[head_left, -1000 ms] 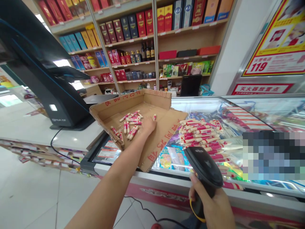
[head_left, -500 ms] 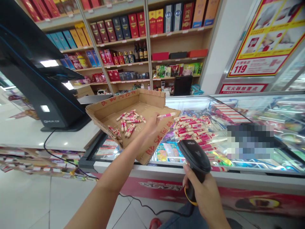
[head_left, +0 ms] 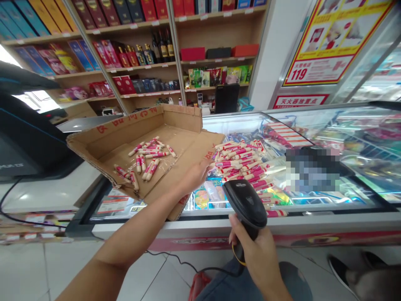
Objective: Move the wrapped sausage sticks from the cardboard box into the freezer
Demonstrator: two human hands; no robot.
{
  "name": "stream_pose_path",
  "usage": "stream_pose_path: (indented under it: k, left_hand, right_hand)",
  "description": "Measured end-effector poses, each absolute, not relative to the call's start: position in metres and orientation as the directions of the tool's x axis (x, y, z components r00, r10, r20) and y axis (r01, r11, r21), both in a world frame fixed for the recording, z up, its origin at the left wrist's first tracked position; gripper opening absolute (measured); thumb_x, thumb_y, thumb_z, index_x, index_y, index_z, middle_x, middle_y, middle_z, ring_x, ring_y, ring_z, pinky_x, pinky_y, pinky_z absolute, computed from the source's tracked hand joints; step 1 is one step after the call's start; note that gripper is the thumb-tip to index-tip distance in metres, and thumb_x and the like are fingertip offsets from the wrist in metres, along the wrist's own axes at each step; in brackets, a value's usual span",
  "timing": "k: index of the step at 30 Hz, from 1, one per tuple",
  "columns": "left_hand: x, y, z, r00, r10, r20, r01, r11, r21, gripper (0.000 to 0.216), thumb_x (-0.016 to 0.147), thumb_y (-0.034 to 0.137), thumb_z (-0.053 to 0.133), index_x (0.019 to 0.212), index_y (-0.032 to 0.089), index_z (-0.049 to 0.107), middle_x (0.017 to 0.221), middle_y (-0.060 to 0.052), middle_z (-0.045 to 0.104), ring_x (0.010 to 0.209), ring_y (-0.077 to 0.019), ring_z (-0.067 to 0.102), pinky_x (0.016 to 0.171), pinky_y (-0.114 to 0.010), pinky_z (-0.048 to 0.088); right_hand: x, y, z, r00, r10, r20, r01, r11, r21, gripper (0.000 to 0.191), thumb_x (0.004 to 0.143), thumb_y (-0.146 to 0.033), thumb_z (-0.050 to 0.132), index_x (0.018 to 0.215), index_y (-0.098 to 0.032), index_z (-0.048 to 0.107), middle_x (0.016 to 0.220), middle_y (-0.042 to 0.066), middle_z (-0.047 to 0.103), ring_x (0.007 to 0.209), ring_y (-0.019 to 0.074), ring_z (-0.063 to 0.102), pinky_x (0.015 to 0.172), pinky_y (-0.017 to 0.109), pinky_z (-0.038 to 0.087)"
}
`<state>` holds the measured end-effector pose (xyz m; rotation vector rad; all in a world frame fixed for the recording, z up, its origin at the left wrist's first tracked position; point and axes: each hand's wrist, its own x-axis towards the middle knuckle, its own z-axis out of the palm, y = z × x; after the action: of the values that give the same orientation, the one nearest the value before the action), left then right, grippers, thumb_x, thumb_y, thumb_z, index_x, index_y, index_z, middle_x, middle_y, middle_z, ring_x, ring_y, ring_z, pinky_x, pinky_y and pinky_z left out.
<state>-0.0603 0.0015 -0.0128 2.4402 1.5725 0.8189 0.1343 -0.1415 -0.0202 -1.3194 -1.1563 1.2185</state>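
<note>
My left hand [head_left: 194, 176] reaches over the front flap of an open cardboard box [head_left: 103, 144] and pinches the end of a red-and-white sausage stick [head_left: 221, 164] at the left edge of a sausage pile [head_left: 247, 165] on the freezer's glass lid. Several more sausage sticks [head_left: 147, 158] lie loose inside the box. My right hand [head_left: 261, 257] is wrapped round the handle of a black barcode scanner [head_left: 246, 202], held low in front of the freezer with its head towards the pile.
The chest freezer [head_left: 282, 221] runs across the front, with packaged goods under its glass. A black till terminal [head_left: 21, 142] stands on the white counter at left, and its cable [head_left: 9, 215] hangs down. Shelves of boxes and bottles [head_left: 134, 46] fill the back. Someone's shoe [head_left: 344, 267] is at lower right.
My left hand took one sausage stick out of the box and carried it right to the pile on the glass. The scanner stayed in my right hand; the view swung left and down.
</note>
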Motion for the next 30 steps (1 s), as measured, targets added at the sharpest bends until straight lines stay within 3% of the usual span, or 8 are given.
stream_pose_path:
  k: [5,13,30]
  left_hand:
    - [-0.0614,-0.0041,-0.0102,0.348,0.864,0.364,0.866,-0.445,0.229,0.031,0.096,0.024,0.042,0.123,0.014,0.054,0.112,-0.015,0.069,0.098,-0.0239,0.068,0.083,-0.034,0.053]
    - [-0.0586,-0.0090,-0.0087,0.426,0.837,0.342,0.880,-0.472,0.060,0.034,0.100,0.028,0.035,0.123,0.012,0.054,0.091,-0.013,0.071,0.085,-0.0217,0.069,0.074,-0.030,0.052]
    - [-0.0597,-0.0077,-0.0118,0.462,0.809,0.364,0.867,-0.499,0.009,0.033,0.099,0.025,0.037,0.125,0.012,0.053,0.097,-0.014,0.072,0.082,-0.0219,0.070,0.070,-0.031,0.053]
  right_hand:
    - [0.1313,-0.1397,-0.0233,0.042,0.995,-0.094,0.052,-0.096,-0.994,0.038,0.080,-0.055,0.066,0.070,-0.018,0.062,0.050,-0.001,0.059,0.049,0.0155,0.056,0.053,0.026,0.045]
    - [0.1271,-0.1363,-0.0174,0.047,0.995,-0.087,0.033,-0.089,-0.995,0.037,0.081,-0.052,0.066,0.067,-0.018,0.060,0.050,-0.001,0.058,0.049,0.0145,0.055,0.052,0.026,0.043]
    - [0.1272,-0.1340,-0.0211,0.070,0.996,-0.064,0.041,-0.067,-0.997,0.037,0.081,-0.052,0.066,0.068,-0.018,0.061,0.052,0.000,0.060,0.049,0.0159,0.056,0.052,0.027,0.044]
